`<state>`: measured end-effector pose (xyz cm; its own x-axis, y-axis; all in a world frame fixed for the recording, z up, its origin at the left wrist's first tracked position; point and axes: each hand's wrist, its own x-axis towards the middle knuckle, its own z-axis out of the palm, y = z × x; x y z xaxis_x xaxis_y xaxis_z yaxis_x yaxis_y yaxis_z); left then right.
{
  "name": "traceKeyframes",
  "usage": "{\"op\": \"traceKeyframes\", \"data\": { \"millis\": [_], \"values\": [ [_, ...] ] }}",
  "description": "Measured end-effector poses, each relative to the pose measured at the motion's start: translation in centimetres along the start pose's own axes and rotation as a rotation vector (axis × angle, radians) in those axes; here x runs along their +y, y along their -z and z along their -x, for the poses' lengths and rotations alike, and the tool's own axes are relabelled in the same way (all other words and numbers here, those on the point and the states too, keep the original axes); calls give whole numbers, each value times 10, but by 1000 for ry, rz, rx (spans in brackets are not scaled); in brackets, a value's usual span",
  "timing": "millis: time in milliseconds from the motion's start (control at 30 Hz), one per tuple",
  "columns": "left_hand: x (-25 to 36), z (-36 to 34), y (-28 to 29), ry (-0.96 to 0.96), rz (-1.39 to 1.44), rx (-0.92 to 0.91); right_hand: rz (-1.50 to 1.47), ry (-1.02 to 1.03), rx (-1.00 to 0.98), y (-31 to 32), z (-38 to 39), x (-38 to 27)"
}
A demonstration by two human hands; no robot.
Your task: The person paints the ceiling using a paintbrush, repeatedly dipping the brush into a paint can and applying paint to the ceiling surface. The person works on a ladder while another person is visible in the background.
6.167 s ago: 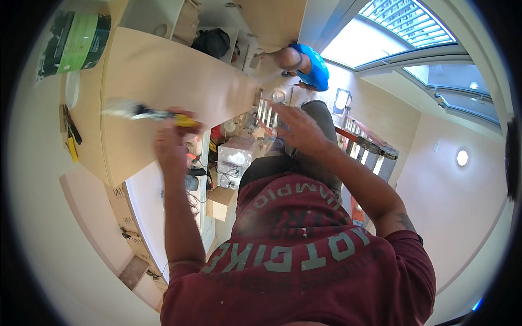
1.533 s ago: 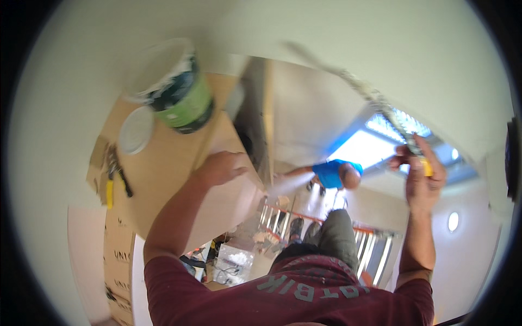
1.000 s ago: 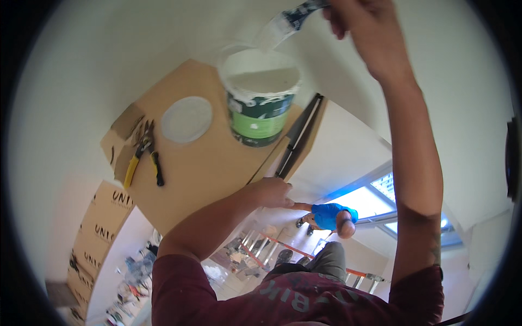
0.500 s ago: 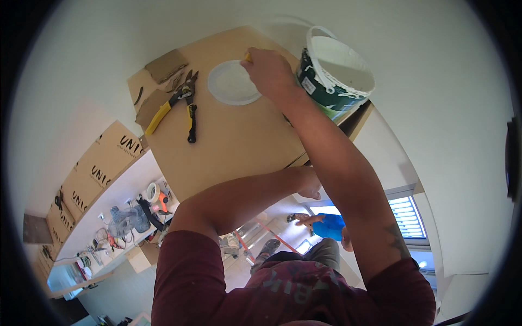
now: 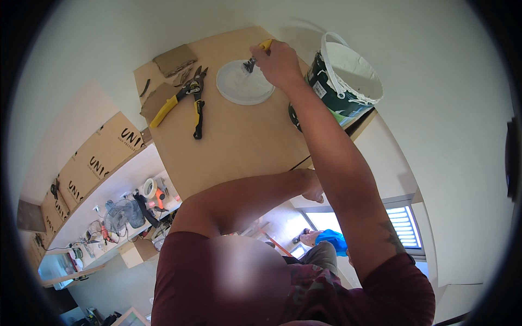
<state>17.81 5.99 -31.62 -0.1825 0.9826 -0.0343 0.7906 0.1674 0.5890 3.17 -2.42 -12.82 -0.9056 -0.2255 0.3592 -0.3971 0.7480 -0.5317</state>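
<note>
My right hand (image 5: 274,62) grips a paintbrush (image 5: 265,44) by its yellow handle, its dark ferrule low over a white round lid (image 5: 236,87) on the wooden top (image 5: 228,146). A green and white paint bucket (image 5: 348,76) with pale paint inside stands right of that hand. My left hand (image 5: 311,185) grips the front edge of the wooden top, partly hidden behind my right forearm. Yellow-and-black snips (image 5: 197,103) lie left of the lid beside torn cardboard pieces (image 5: 171,60).
Below left, a white shelf (image 5: 111,244) holds tools and cables, beside cardboard-covered surfaces (image 5: 98,163). A white wall (image 5: 446,136) rises on the right. Far below, a co-worker in a blue top (image 5: 331,239) is near a window (image 5: 402,223) and a red ladder rail (image 5: 277,244).
My right hand swung from high on the right down to the lid with the brush, then shifted slightly right. My left hand stayed at the edge. The view turned toward the wooden top.
</note>
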Motion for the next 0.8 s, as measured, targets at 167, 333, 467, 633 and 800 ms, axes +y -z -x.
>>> {"op": "traceKeyframes", "data": {
  "millis": [167, 333, 467, 633, 800],
  "values": [
    [19, 14, 19, -1, 35, 44, 70, -95, 78, 0, 1, 9],
    [31, 15, 19, 28, 89, -6, 143, 77, 117, 8, 20, 1],
    [-19, -2, -18, -47, -7, -15, 118, -9, 235, 17, 30, 4],
    [-12, 56, 4, 208, 49, 103, -1185, 4, 180, -27, 69, -56],
    [8, 26, 38, 134, 95, 137, -1821, 35, 348, 106, 106, -53]
  ]
}}
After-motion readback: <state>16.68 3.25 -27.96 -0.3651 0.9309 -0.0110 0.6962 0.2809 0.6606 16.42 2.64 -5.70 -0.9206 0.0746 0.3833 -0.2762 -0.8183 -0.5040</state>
